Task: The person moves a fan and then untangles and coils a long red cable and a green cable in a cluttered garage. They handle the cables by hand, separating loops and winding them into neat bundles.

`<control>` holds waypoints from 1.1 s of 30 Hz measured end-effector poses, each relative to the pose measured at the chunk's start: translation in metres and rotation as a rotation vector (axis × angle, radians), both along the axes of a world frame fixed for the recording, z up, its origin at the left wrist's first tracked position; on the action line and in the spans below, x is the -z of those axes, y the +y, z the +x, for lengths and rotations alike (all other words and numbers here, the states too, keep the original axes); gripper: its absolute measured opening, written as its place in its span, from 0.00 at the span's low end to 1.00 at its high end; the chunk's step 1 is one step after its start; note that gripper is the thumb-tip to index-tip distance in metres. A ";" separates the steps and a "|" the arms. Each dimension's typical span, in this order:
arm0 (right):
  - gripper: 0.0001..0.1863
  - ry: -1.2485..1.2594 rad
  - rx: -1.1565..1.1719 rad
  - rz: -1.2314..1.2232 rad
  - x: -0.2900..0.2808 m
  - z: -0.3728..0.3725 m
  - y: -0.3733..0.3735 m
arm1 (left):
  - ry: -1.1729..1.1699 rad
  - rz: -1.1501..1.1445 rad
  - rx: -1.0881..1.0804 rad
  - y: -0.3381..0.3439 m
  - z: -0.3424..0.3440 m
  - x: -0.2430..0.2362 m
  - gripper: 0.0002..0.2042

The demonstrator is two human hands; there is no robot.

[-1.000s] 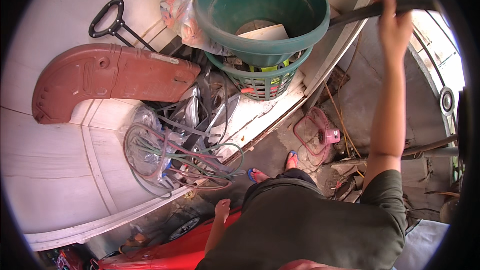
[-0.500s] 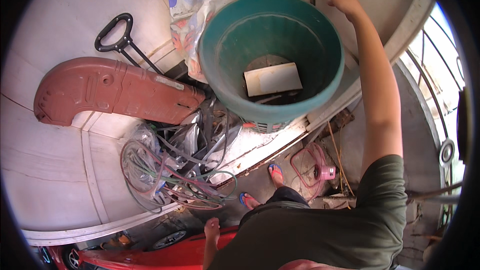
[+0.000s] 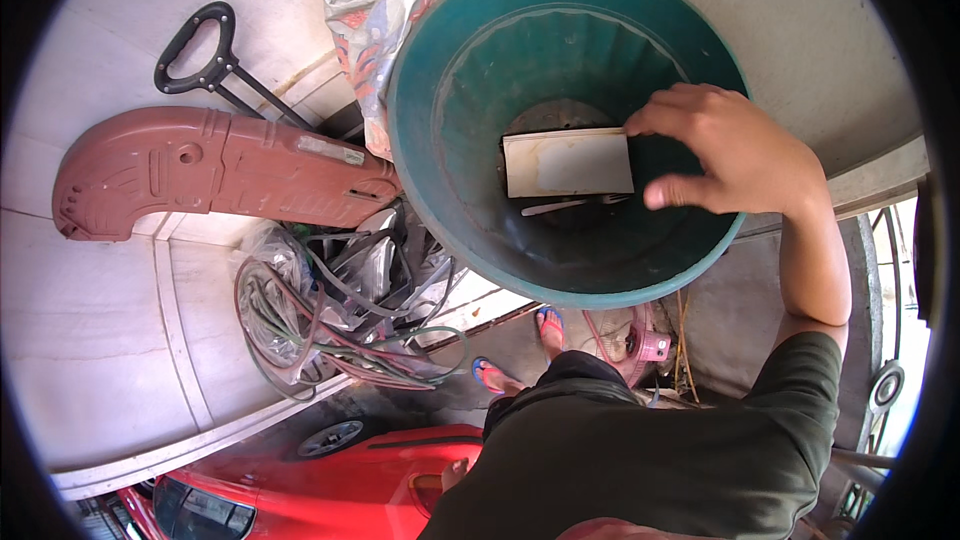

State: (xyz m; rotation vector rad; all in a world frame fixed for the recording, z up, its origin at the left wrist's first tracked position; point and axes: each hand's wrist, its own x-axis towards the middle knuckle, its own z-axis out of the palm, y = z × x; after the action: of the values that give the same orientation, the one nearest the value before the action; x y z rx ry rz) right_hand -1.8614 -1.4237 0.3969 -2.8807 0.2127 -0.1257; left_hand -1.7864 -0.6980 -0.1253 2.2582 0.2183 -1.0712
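My right hand [image 3: 725, 145] reaches over the right side of a large green plastic tub [image 3: 470, 260]. Its fingers and thumb are apart, with nothing between them. On the tub's bottom lies a flat, off-white rectangular piece [image 3: 570, 165], brownish along its upper part; whether it is a box or a board I cannot make out. The fingertips appear next to its right end, though touching cannot be told. Just below it rests a thin, pale, fork-like utensil [image 3: 555, 207]. Only a small part of my left hand [image 3: 454, 473] shows beside my body, its fingers mostly hidden.
Left of the tub are a reddish-brown plastic casing [image 3: 220, 165], a black loop handle [image 3: 205, 65] and coiled hoses [image 3: 290, 330]. Patterned plastic sheeting [image 3: 370, 30] lies behind it. Below, a pink object [image 3: 650, 346] sits on the floor and a red car [image 3: 330, 480] stands at lower left.
My right hand has come down from beyond the tub to over its right side. The tub now appears larger, and my left hand has moved closer to my body.
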 end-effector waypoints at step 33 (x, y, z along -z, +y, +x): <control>0.34 -0.325 0.112 -0.262 -0.059 -0.187 0.130 | -0.200 -0.239 0.206 -0.051 0.005 -0.011 0.17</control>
State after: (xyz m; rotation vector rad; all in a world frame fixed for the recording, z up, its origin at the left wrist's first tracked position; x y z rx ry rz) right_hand -2.0487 -1.2940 0.4559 -3.0439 0.3146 -0.6834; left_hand -1.7812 -0.7493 -0.1143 2.1828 -0.2194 -0.9097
